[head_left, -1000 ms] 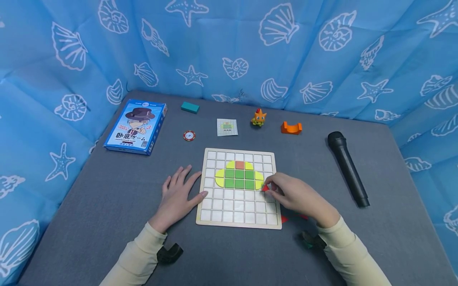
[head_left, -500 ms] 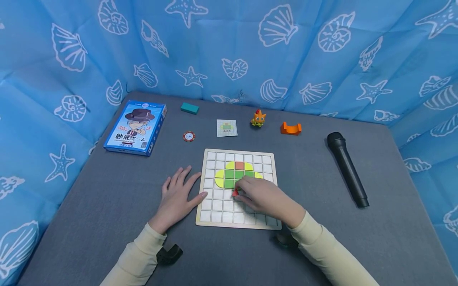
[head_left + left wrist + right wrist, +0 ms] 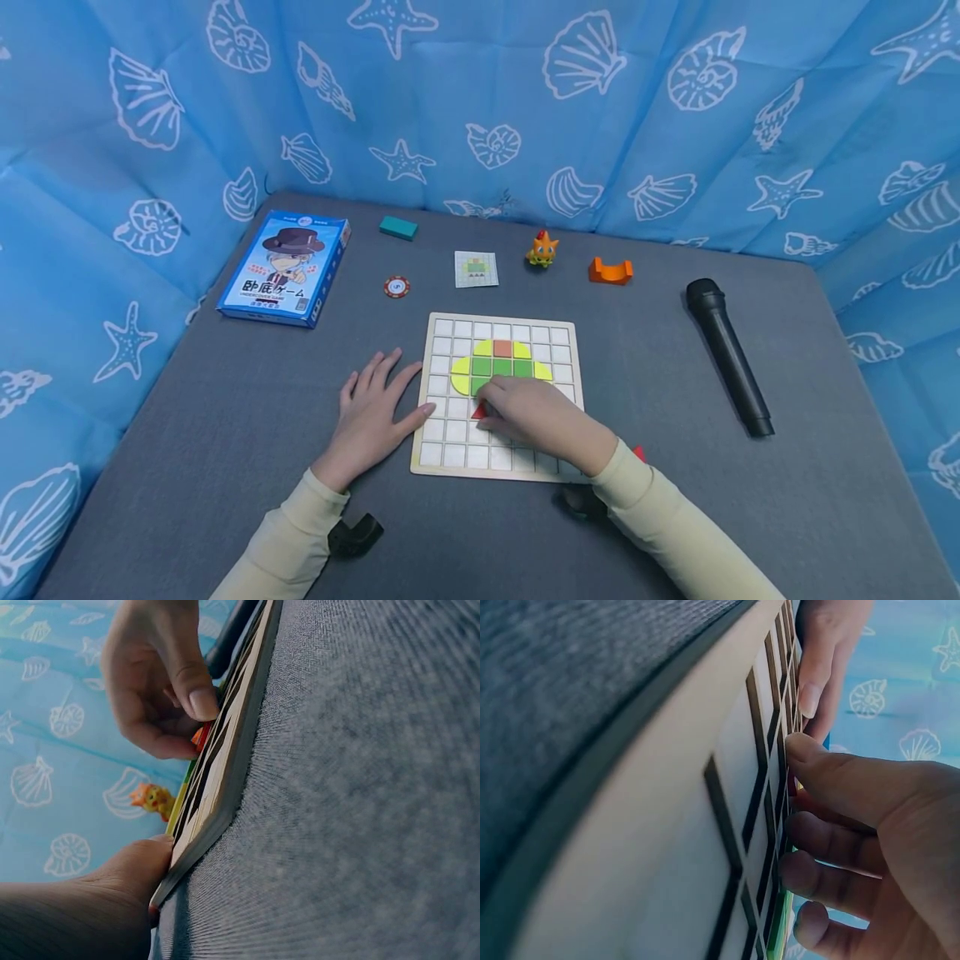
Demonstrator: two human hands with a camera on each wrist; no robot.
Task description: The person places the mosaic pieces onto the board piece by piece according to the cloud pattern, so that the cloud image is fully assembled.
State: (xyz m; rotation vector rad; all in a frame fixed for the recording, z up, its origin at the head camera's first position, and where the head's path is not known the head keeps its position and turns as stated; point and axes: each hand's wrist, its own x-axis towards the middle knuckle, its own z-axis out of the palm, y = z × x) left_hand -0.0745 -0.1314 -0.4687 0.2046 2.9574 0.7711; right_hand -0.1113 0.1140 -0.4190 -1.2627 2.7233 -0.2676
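Between thumb and fingers my right hand (image 3: 543, 414) pinches a red triangle tile (image 3: 478, 412), low over the white grid of a wooden board (image 3: 495, 476). The triangle lies just below the row of green square tiles (image 3: 481, 367). Yellow curved tiles (image 3: 460, 383) flank the green ones, with a brownish square tile (image 3: 502, 348) above. My right hand hides part of the pattern. My left hand (image 3: 375, 421) rests with spread fingers at the board's left edge, thumb on its rim. In the left wrist view the red tile (image 3: 201, 737) shows at the fingertips.
Another red piece (image 3: 638, 452) lies beside the right sleeve. Behind the board are a pattern card (image 3: 476, 275), a poker chip (image 3: 397, 287), a teal block (image 3: 398, 227), a toy figure (image 3: 542, 249) and an orange block (image 3: 611, 271). A blue box (image 3: 285, 267) stands left, a microphone (image 3: 729, 358) right.
My right hand has carried the red triangle from the right side of the board leftward, to just under the left part of the green rows. My left hand has stayed in place.
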